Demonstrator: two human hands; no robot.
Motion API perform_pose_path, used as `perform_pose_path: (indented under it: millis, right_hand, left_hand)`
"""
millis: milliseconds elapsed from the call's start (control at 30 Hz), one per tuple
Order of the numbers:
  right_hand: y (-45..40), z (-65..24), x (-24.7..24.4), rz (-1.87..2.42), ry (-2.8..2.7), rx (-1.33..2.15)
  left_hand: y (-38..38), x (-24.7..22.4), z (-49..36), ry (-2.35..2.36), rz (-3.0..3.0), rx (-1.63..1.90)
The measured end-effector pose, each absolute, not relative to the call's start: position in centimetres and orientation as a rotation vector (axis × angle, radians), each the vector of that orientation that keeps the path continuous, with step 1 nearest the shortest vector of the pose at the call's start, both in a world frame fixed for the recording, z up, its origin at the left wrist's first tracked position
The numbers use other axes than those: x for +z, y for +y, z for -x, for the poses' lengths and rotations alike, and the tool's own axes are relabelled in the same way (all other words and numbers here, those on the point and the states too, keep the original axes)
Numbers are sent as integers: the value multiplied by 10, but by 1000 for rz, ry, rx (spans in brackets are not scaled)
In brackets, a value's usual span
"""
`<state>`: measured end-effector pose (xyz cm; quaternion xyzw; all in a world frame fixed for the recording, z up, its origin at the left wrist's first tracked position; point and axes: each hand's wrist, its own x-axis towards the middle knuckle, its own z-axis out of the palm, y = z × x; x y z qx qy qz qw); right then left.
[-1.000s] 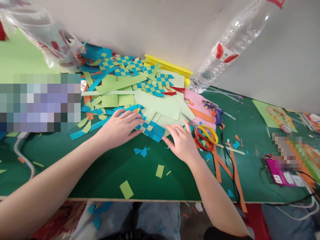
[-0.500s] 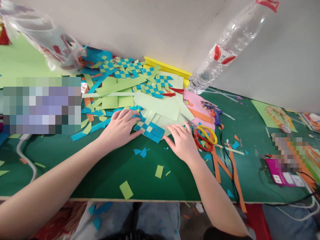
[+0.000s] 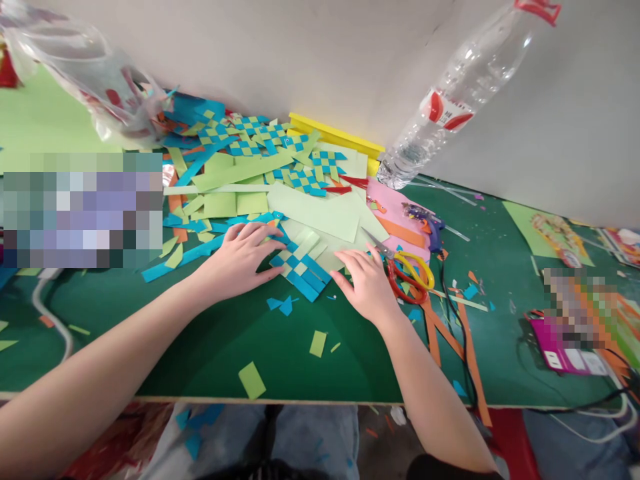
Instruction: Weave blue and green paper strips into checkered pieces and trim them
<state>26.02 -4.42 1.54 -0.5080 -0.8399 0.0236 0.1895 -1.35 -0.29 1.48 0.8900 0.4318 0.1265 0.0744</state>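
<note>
On the green table lies a small woven paper piece [image 3: 306, 272], blue strips crossed with pale green ones, with loose pale ends [image 3: 307, 244] sticking out at its far side. My left hand [image 3: 244, 257] rests at its left edge, thumb and fingers apart, fingertips touching the paper. At the right corner is my right hand [image 3: 364, 281], fingers spread, the thumb tip close to or touching the blue edge. Neither hand is closed round the paper. Scissors [image 3: 407, 273] with red and yellow handles lie just right of my right hand, blades partly over pale green sheets [image 3: 320, 213].
Behind are finished-looking blue-green woven pieces [image 3: 260, 137] and a yellow strip holder [image 3: 335, 137]. A clear bottle [image 3: 450, 100] stands back right; a bagged cup [image 3: 95, 80] stands back left. Orange strips [image 3: 473, 347], a black cable [image 3: 457, 320] and paper scraps [image 3: 253, 380] lie about.
The woven piece has turned slightly and shifted toward me, its near corner lower now. My left fingers have moved slightly with it; my right hand is nearly where it was.
</note>
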Motion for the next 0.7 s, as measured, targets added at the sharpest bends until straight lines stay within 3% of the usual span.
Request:
perform_pose_path:
  millis: [700]
  right_hand:
    - [-45, -258, 16, 1353, -2339, 127]
  left_hand:
    - [-3, 17, 9, 1178, -2725, 355]
